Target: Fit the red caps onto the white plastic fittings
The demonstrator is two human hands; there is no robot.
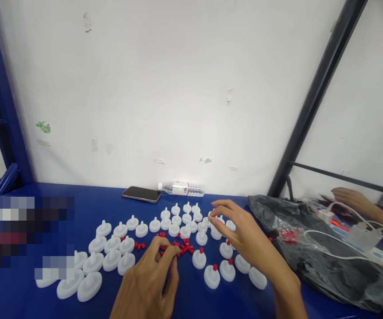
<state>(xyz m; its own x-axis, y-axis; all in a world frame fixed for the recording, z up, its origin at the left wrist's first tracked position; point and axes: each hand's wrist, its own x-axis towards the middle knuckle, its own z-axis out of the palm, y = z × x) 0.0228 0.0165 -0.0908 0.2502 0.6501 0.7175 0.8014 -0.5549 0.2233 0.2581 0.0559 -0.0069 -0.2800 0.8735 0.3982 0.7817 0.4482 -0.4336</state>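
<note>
On a blue table stand several white disc-shaped pieces [93, 262] with thin upright spouts, spread from the left to the right. A heap of small red caps [186, 246] lies in the middle. My left hand [153, 277] is over the near left side of this heap, fingers bent down and drawn together; what its fingertips hold, if anything, is hidden. Over the white pieces right of the middle, my right hand [234, 223] has its thumb and index finger curved towards each other. Below it, some white pieces [212, 276] have red caps on their spouts.
A phone [141, 194] and a clear bottle [186, 189] lie by the wall. On the right are a dark plastic bag [331, 274], a power strip [374, 253] with white cables, and another person's hand [351, 196]. Blue and black frame posts stand on either side.
</note>
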